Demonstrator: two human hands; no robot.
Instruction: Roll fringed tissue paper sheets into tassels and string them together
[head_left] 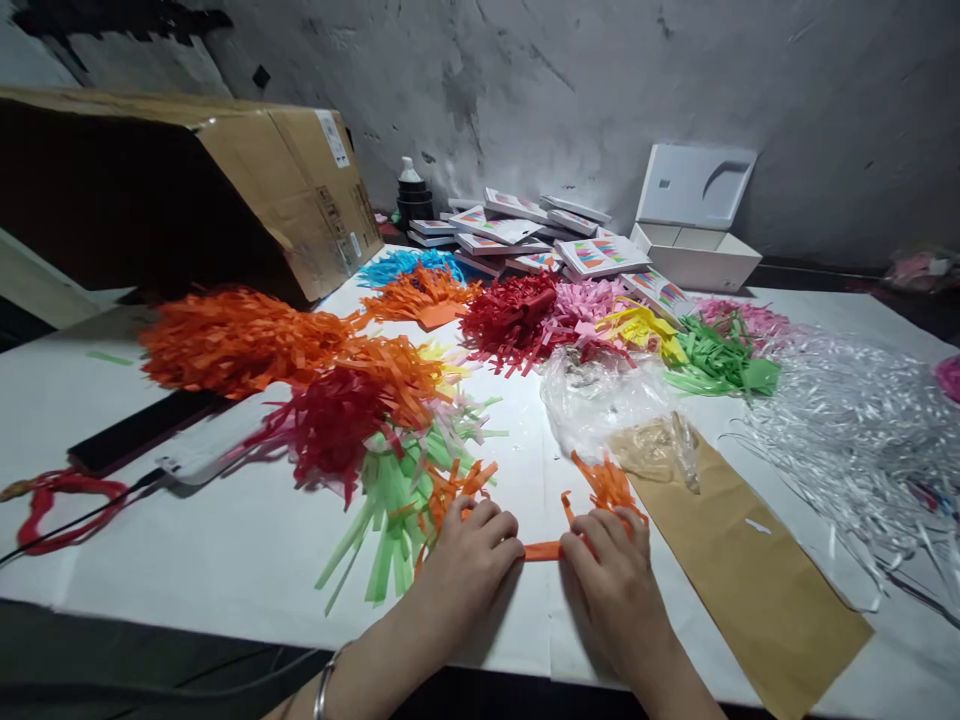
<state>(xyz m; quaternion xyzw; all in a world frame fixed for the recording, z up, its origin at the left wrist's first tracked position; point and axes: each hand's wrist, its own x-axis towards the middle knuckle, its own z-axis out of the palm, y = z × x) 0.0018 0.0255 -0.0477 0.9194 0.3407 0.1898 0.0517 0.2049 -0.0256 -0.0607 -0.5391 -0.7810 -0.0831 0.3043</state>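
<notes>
An orange tissue-paper tassel point(542, 551) lies across the table's near part, its plain middle strip stretched between my hands and its fringed ends fanning out beyond them. My left hand point(474, 555) has its fingers curled down over the left part of the tassel. Over the right part, my right hand point(611, 565) presses with bent fingers. Fingertips on both sides are partly hidden. Just left of my left hand, light green tissue fringe point(386, 525) spreads on the table, with a dark red fringe bundle point(334, 425) above it.
Brown paper point(750, 570) lies right of my hands, below crumpled clear plastic point(600, 400). Silver tinsel point(847, 430) covers the right side. Orange fringe point(240, 340), a power bank-like white device point(225, 435) and a cardboard box point(292, 190) are left. Flat boxes point(517, 235) pile up behind.
</notes>
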